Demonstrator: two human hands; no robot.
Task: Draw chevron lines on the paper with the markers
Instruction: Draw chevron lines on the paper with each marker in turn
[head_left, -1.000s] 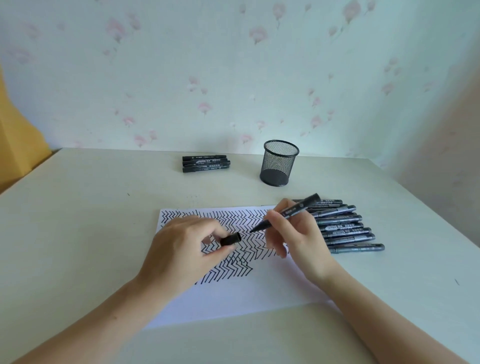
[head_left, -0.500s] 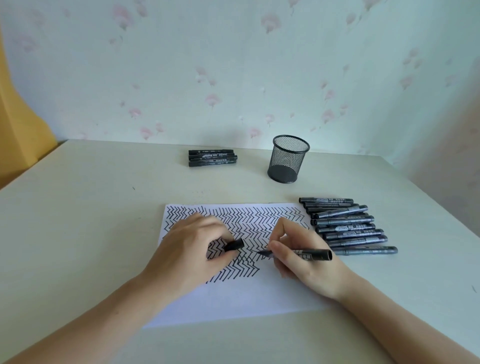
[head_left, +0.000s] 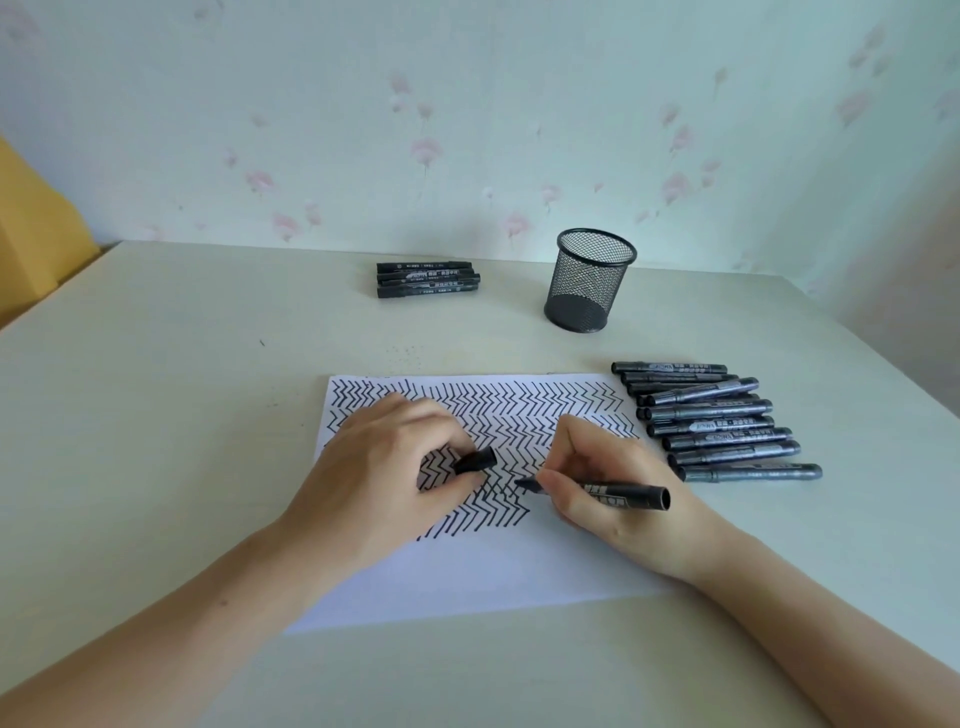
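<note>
The right hand (head_left: 608, 491) grips a black marker pen (head_left: 597, 488) with its tip down on the white sheet of paper (head_left: 467, 571), at the edge of the black zigzag lines (head_left: 498, 415). The left hand (head_left: 384, 478) lies flat on the paper and pinches the small black marker cap (head_left: 477, 460). Just past the right hand, a row of dark markers (head_left: 717, 421) lies on the pale table (head_left: 156, 415). Far beyond both hands stand a black wire mesh cup (head_left: 589, 280) and a little pile of black markers (head_left: 427, 279).
</note>
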